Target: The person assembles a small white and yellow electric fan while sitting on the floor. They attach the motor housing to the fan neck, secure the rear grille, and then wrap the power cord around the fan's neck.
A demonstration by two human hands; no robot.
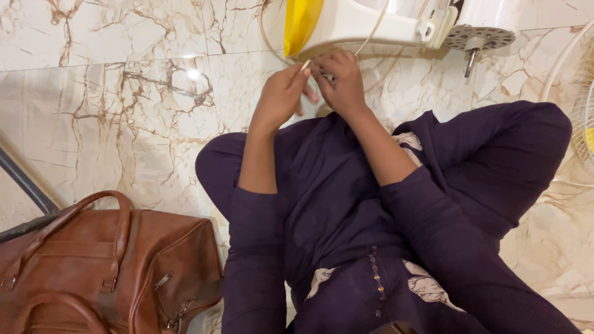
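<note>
I sit cross-legged on a marble floor in dark purple clothes. My left hand (281,98) and my right hand (339,80) meet just below a white and yellow fan body (365,25) lying at the top of the view. The left fingers pinch the end of a thin cream wire (305,64) that loops out of the fan body. My right hand is closed around a small dark part of the same wire, mostly hidden by the fingers.
A brown leather bag (105,266) with handles stands at the lower left beside a dark bar (25,182). A white fan motor with a metal shaft (477,40) lies at the top right, and a wire fan guard (578,111) reaches in from the right edge.
</note>
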